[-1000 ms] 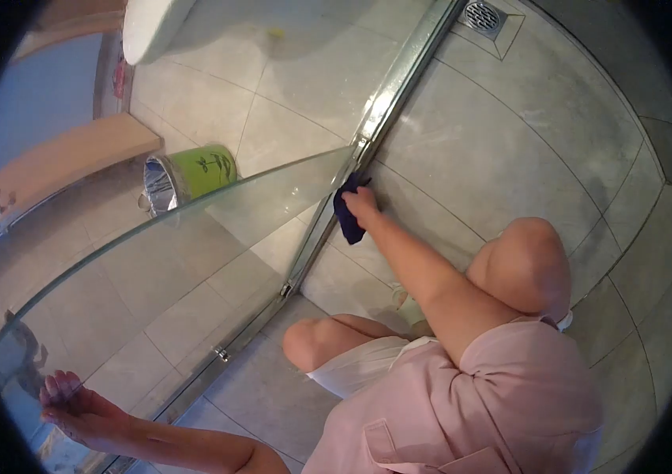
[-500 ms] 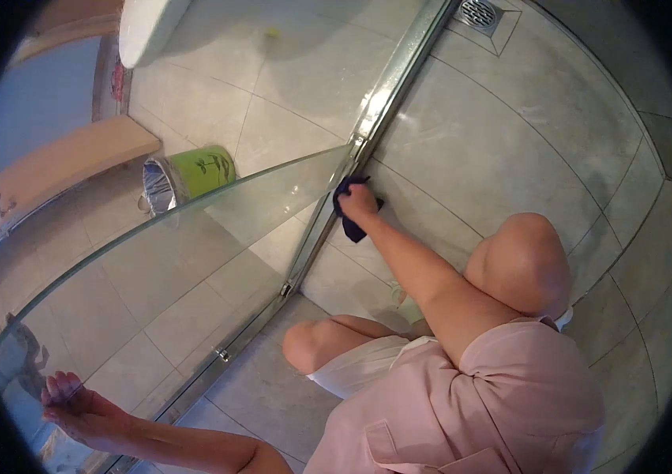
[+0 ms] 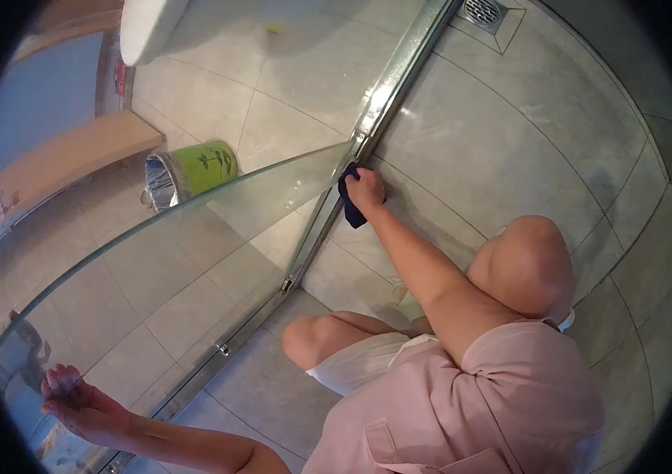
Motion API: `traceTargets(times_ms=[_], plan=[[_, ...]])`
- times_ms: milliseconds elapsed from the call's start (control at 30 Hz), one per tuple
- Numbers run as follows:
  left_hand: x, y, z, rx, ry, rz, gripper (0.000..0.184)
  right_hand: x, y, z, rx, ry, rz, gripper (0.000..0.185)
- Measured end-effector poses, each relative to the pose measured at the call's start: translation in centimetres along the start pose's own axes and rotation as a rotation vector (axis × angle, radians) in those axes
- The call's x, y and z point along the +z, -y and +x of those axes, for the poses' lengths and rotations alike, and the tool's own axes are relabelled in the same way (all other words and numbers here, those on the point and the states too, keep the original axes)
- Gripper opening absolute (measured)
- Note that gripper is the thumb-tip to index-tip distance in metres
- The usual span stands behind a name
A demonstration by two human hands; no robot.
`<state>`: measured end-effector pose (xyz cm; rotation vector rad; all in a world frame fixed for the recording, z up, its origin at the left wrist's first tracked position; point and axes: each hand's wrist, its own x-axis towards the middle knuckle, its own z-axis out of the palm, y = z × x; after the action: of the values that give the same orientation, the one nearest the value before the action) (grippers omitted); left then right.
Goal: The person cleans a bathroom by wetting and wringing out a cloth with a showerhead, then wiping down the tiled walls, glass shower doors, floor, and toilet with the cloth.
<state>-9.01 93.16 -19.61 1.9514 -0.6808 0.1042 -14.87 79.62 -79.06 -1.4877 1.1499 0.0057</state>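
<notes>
My right hand [image 3: 366,189] is closed on a dark navy cloth [image 3: 352,212]. It presses the cloth against the metal frame rail [image 3: 322,217], near the spot where the glass door [image 3: 194,245] meets it. Down at the lower left, my left hand [image 3: 83,407] has its fingers curled at the glass door, seemingly gripping its side edge. Part of that grip is hard to make out through the glass and its reflections.
A green bin [image 3: 203,167] with a silvery liner lies beyond the glass, beside a wooden ledge [image 3: 67,170]. A white curved fixture [image 3: 148,30] stands at the top. A square floor drain [image 3: 483,12] sits in the tiles at upper right. My bent knees are close below the right arm.
My right hand and the cloth have shifted slightly up along the metal rail, and the cloth is bunched differently. My left hand stays almost where it was.
</notes>
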Motion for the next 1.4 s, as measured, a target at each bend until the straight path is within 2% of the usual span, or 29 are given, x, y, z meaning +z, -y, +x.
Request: traceTargets(times_ms=[67,100,200,267,300,400,500,600,633,667,733,833,933,1100,1133,1167,1233,1267,1300,1333,1367,1400], plan=[[0.2,0.2,-0.5,0.049,-0.218,0.178,0.043,-0.6,0.0,-0.6,-0.118,0.078,-0.005,0.031],[0.4,0.3,-0.7,0.046,-0.226,0.186,0.044,-1.1,-0.1,-1.1,-0.180,0.120,-0.011,0.030],[1.6,0.4,-0.7,0.025,-0.256,0.216,0.045,-1.2,-1.9,-2.4,0.020,0.650,0.185,0.025],[2.7,0.0,-0.8,-0.021,-0.270,0.253,0.046,-2.5,-3.4,-3.2,0.329,0.805,0.451,0.027],[4.4,-0.2,-0.8,-0.007,-0.355,0.380,0.048,-3.1,-4.4,-3.1,0.492,0.874,0.584,0.029],[5.9,-1.6,-0.6,-0.120,-0.442,0.692,0.050,-4.2,-7.1,-1.7,0.644,0.912,0.776,0.032],[5.6,-2.5,0.0,-0.131,-0.342,0.805,0.051,-7.3,-6.1,-1.4,0.725,0.963,0.872,0.033],[7.2,-2.9,0.6,-0.128,-0.342,0.826,0.050,-7.5,-6.8,0.0,0.742,1.124,1.053,0.038],[7.6,-2.8,0.8,-0.100,-0.351,0.845,0.051,-7.5,-7.1,0.7,0.636,1.201,1.074,0.042],[8.0,-2.9,1.0,-0.091,-0.344,0.854,0.052,-8.4,-5.6,0.1,0.560,1.169,1.126,0.044],[8.7,-3.2,1.5,-0.072,-0.328,0.869,0.052,-11.9,1.2,-2.9,0.404,1.102,1.227,0.048],[9.7,-3.3,2.0,-0.043,-0.312,0.835,0.052,-13.0,5.2,-4.6,0.333,1.068,1.328,0.043],[11.1,-3.3,2.5,-0.006,-0.315,0.844,0.052,-12.6,6.6,-3.4,0.068,1.374,1.276,0.035],[12.3,-3.6,3.3,0.037,-0.268,0.779,0.047,-13.9,11.5,-5.2,-0.277,1.038,0.870,0.026],[12.1,-3.5,3.3,0.052,-0.271,0.756,0.046,-14.2,12.9,-5.5,-0.939,0.787,0.223,0.021],[12.3,-3.5,3.3,0.041,-0.261,0.670,0.045,-14.5,14.3,-5.9,-1.424,0.185,-0.352,0.016],[13.3,-4.0,3.3,0.046,-0.288,0.632,0.042,-14.4,15.4,-7.1,-1.423,0.194,-0.662,0.011],[13.6,-3.7,3.3,0.121,-0.282,0.566,0.039,-14.7,16.6,-8.1,-1.497,0.225,-0.676,0.010],[13.4,-3.3,3.5,0.195,-0.273,0.667,0.035,-14.6,16.7,-8.9,-1.522,0.294,-0.600,0.014],[13.3,-2.9,3.8,0.270,-0.272,0.767,0.030,-14.3,16.3,-9.1,-1.385,0.527,-0.404,0.018],[13.6,-3.0,3.6,0.245,-0.267,0.680,0.028,-13.5,15.5,-8.8,-0.790,1.085,0.262,0.023],[13.9,-2.4,3.7,0.297,-0.247,0.675,0.028,-13.1,15.5,-9.1,-0.254,1.315,0.763,0.028]])
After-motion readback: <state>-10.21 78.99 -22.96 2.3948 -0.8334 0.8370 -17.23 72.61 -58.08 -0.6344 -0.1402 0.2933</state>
